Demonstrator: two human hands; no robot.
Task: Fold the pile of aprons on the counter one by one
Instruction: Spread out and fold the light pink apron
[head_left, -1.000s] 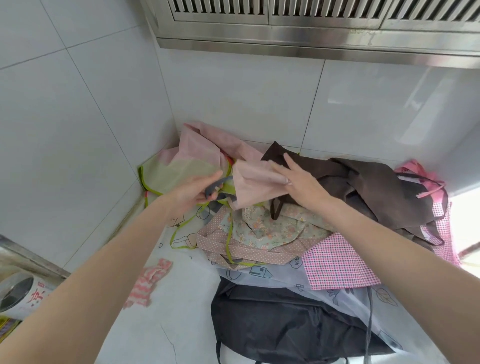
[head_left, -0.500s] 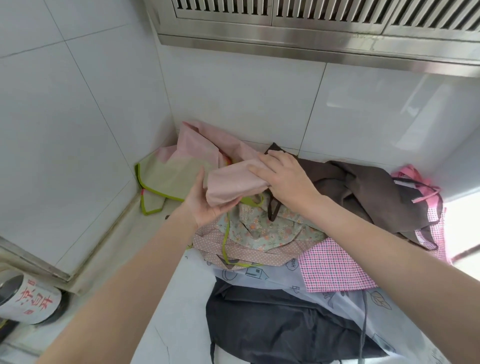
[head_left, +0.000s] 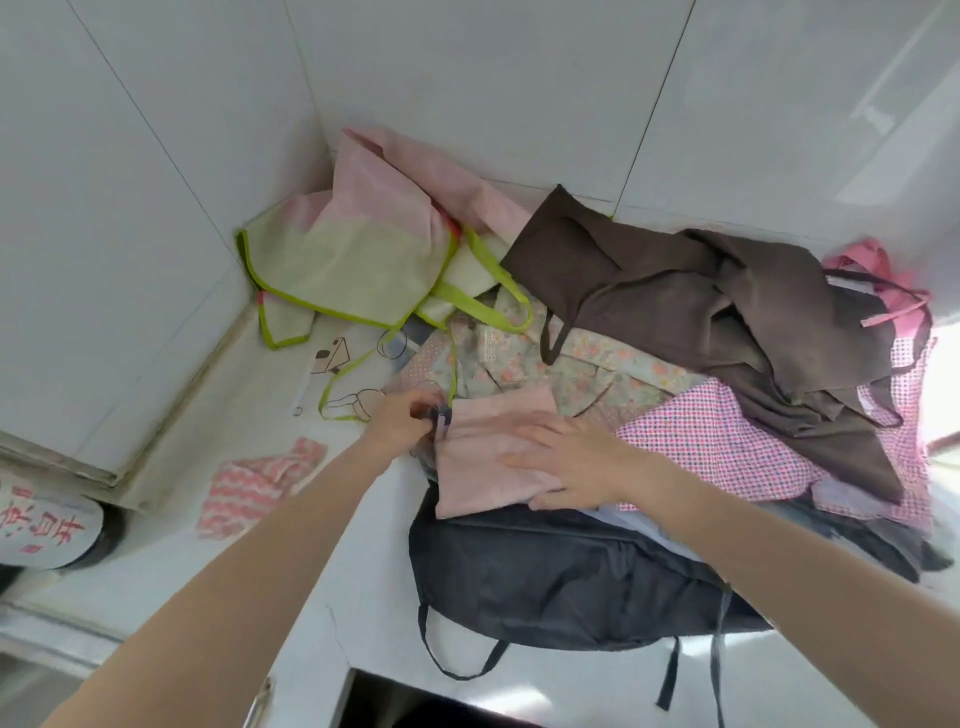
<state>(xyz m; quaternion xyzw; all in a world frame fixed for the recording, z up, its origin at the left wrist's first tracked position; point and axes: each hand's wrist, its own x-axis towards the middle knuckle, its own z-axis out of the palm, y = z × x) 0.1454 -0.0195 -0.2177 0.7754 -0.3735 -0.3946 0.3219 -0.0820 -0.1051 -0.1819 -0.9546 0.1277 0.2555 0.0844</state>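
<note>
A folded pale pink apron (head_left: 488, 447) lies on the front of the apron pile, partly over a black apron (head_left: 545, 577). My right hand (head_left: 566, 462) lies flat on the pink fold with fingers straight. My left hand (head_left: 402, 421) pinches a dark strap end at the fold's upper left corner. Behind them lie a floral apron (head_left: 582, 364), a pink checked apron (head_left: 717, 441), a brown apron (head_left: 701, 306) and a pink-and-green apron (head_left: 363, 244) in the corner.
The white counter (head_left: 291, 571) meets tiled walls on the left and at the back. A pink striped cloth (head_left: 260, 478) lies on the counter at the left. A can with red characters (head_left: 47, 525) sits at the far left. The counter's front edge runs below the black apron.
Both hands have brought the folded pink apron down from above the pile and laid it at the pile's front. My right hand now lies flat on it.
</note>
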